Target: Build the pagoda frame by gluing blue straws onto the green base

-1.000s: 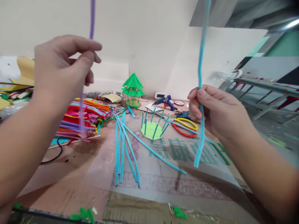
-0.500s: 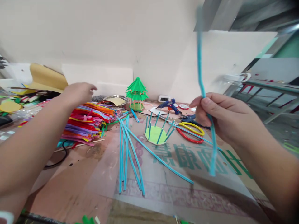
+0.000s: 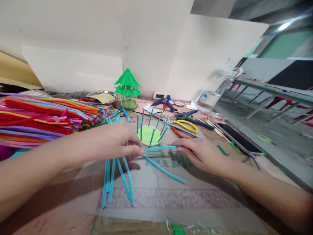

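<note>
Blue pipe cleaner (image 3: 160, 148) lies level between your hands, just above the cardboard sheet (image 3: 171, 195). Your left hand (image 3: 114, 143) pinches its left end with fingers curled closed; loose blue stems (image 3: 117, 179) fan out below it. Your right hand (image 3: 200, 155) pinches the right end, fingers partly folded. Green disc with upright blue posts (image 3: 148, 134) sits just behind.

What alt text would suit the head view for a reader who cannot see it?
Two hands, the left hand and right hand, hold a blue pipe cleaner level between them above a cardboard-covered table. Behind stand a green disc with blue uprights, a green paper pagoda and a glue gun.
</note>
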Action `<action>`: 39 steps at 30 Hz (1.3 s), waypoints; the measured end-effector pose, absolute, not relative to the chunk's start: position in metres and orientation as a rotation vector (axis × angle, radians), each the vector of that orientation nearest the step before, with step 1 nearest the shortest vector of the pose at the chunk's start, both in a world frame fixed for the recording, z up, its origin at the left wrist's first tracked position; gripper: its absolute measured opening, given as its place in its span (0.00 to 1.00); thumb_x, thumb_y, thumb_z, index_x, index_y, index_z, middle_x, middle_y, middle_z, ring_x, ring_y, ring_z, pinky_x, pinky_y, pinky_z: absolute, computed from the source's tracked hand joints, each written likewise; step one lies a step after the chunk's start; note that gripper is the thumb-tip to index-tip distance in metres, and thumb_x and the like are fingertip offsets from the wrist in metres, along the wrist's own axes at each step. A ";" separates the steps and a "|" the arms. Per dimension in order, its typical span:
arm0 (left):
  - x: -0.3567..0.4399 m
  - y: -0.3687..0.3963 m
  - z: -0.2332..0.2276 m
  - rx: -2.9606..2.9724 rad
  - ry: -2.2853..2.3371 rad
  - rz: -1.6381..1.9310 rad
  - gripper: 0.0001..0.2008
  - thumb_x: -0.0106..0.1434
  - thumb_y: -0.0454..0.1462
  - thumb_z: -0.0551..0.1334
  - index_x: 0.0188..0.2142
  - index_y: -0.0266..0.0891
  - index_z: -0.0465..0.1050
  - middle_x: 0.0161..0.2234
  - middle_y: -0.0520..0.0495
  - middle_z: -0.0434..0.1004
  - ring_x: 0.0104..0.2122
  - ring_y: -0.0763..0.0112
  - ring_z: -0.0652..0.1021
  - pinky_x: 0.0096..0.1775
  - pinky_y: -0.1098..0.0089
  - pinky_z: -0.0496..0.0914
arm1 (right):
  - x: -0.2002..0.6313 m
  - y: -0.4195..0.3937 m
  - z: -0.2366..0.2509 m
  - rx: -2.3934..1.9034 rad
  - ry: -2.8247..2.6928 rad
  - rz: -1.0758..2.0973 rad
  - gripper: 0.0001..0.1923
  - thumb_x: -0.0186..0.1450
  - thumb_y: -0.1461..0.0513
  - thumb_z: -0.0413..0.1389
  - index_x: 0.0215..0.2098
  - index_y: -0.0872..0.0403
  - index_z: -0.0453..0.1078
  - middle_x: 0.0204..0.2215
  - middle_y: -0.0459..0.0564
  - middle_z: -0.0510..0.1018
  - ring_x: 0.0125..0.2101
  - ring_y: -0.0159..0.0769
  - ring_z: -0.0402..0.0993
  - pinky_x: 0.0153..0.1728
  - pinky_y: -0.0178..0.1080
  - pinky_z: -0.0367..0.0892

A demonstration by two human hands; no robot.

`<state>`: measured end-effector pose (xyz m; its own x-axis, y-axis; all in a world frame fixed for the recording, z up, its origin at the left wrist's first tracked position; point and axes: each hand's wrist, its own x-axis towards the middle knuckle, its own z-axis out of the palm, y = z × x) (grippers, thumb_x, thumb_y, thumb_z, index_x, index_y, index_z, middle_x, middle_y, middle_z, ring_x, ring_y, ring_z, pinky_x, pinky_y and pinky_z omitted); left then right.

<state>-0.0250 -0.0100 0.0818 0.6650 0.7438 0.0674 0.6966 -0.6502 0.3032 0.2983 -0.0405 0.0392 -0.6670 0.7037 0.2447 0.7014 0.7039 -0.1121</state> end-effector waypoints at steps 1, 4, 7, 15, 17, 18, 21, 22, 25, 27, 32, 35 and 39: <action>-0.021 -0.010 0.070 2.629 1.121 0.136 0.14 0.65 0.51 0.62 0.42 0.52 0.83 0.31 0.53 0.84 0.29 0.67 0.80 0.29 0.72 0.65 | 0.301 -0.039 0.030 -1.124 -2.635 -0.027 0.14 0.75 0.60 0.46 0.46 0.55 0.73 0.31 0.50 0.82 0.30 0.37 0.79 0.31 0.37 0.65; -0.011 -0.007 0.048 2.621 1.208 0.055 0.12 0.67 0.47 0.63 0.44 0.49 0.80 0.34 0.51 0.84 0.31 0.65 0.80 0.29 0.70 0.62 | 0.306 -0.035 0.011 -1.089 -2.647 -0.070 0.13 0.75 0.60 0.46 0.42 0.56 0.71 0.30 0.51 0.80 0.30 0.37 0.77 0.31 0.37 0.66; -0.017 0.002 0.044 2.611 1.239 -0.088 0.07 0.66 0.42 0.62 0.34 0.47 0.79 0.28 0.52 0.80 0.27 0.66 0.77 0.27 0.69 0.58 | 0.304 -0.036 0.008 -1.004 -2.675 -0.058 0.12 0.75 0.60 0.48 0.39 0.55 0.72 0.32 0.52 0.78 0.32 0.37 0.74 0.33 0.37 0.66; -0.053 0.036 0.060 2.517 1.275 -0.206 0.15 0.60 0.53 0.65 0.30 0.47 0.80 0.26 0.50 0.81 0.24 0.66 0.76 0.27 0.69 0.59 | 0.288 -0.026 0.020 -1.182 -2.309 0.289 0.10 0.72 0.58 0.55 0.40 0.54 0.77 0.35 0.51 0.82 0.34 0.35 0.76 0.36 0.36 0.69; -0.045 0.034 0.059 2.553 1.294 0.071 0.18 0.63 0.56 0.61 0.35 0.48 0.81 0.30 0.50 0.82 0.28 0.65 0.78 0.30 0.70 0.61 | 0.279 -0.020 0.021 -1.270 -2.173 0.405 0.10 0.70 0.58 0.57 0.42 0.53 0.79 0.32 0.49 0.82 0.29 0.32 0.74 0.31 0.34 0.67; -0.040 0.032 0.057 2.561 1.295 0.191 0.19 0.63 0.56 0.61 0.37 0.48 0.81 0.32 0.50 0.83 0.30 0.64 0.78 0.30 0.70 0.61 | 0.274 -0.017 0.022 -1.296 -2.132 0.452 0.10 0.69 0.57 0.58 0.43 0.54 0.79 0.30 0.48 0.81 0.26 0.31 0.72 0.29 0.34 0.66; -0.024 0.024 0.045 2.584 1.274 0.407 0.20 0.63 0.55 0.61 0.37 0.44 0.80 0.30 0.50 0.81 0.31 0.65 0.77 0.31 0.70 0.61 | 0.261 -0.010 0.020 -1.315 -2.093 0.529 0.10 0.67 0.58 0.60 0.41 0.55 0.80 0.27 0.46 0.80 0.25 0.30 0.70 0.28 0.33 0.64; -0.020 0.022 0.040 2.593 1.267 0.454 0.20 0.63 0.55 0.61 0.34 0.43 0.79 0.29 0.49 0.80 0.30 0.65 0.76 0.31 0.69 0.61 | 0.258 -0.008 0.019 -1.314 -2.091 0.535 0.09 0.67 0.59 0.60 0.39 0.55 0.80 0.26 0.46 0.79 0.25 0.30 0.69 0.28 0.33 0.63; -0.013 0.021 0.023 2.581 1.184 0.594 0.19 0.66 0.52 0.59 0.30 0.41 0.78 0.30 0.48 0.80 0.31 0.66 0.76 0.31 0.68 0.61 | 0.255 -0.004 0.016 -1.271 -2.102 0.535 0.08 0.67 0.60 0.59 0.35 0.55 0.80 0.23 0.44 0.77 0.24 0.29 0.67 0.27 0.33 0.61; -0.012 0.022 0.014 2.544 1.103 0.675 0.18 0.68 0.50 0.59 0.31 0.40 0.78 0.30 0.49 0.80 0.31 0.67 0.76 0.33 0.68 0.63 | 0.254 -0.002 0.015 -1.221 -2.106 0.542 0.08 0.67 0.61 0.59 0.33 0.55 0.79 0.23 0.43 0.76 0.24 0.28 0.66 0.27 0.32 0.60; -0.010 0.023 0.001 2.459 1.053 0.744 0.19 0.70 0.49 0.59 0.32 0.41 0.80 0.28 0.51 0.79 0.30 0.69 0.77 0.33 0.69 0.63 | 0.253 0.001 0.010 -1.161 -2.097 0.573 0.08 0.67 0.61 0.59 0.34 0.55 0.79 0.26 0.44 0.79 0.26 0.28 0.68 0.28 0.32 0.61; -0.011 0.023 -0.001 2.434 1.076 0.747 0.19 0.70 0.50 0.59 0.32 0.41 0.79 0.28 0.51 0.80 0.30 0.69 0.77 0.33 0.69 0.64 | 0.253 0.002 0.008 -1.168 -2.111 0.570 0.08 0.68 0.60 0.58 0.34 0.55 0.78 0.27 0.45 0.79 0.27 0.29 0.69 0.29 0.33 0.62; -0.011 0.026 0.000 2.407 1.136 0.739 0.19 0.69 0.50 0.58 0.35 0.41 0.81 0.32 0.49 0.83 0.32 0.67 0.78 0.35 0.68 0.65 | 0.254 0.000 0.007 -1.217 -2.123 0.572 0.10 0.68 0.58 0.58 0.35 0.54 0.78 0.27 0.45 0.79 0.27 0.29 0.69 0.30 0.34 0.63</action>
